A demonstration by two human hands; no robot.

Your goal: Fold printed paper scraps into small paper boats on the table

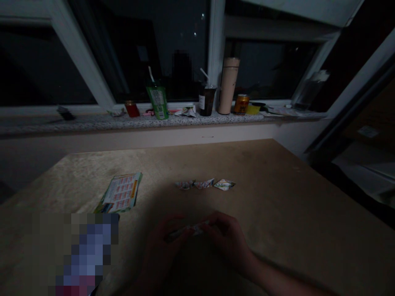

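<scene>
Both hands meet low over the tan tabletop (277, 197) in dim light. My left hand (160, 250) and my right hand (226, 236) pinch a small folded piece of printed paper (188, 231) between their fingertips. Three folded paper pieces (204, 184) lie in a short row on the table just beyond the hands. A stack of printed sheets (120, 193) lies to the left of them.
A stone windowsill (92, 121) runs along the back under dark windows. On it stand a green drink carton (158, 102), a dark cup with a straw (206, 100), a tall beige flask (228, 85), an orange can (241, 104) and a red jar (132, 109).
</scene>
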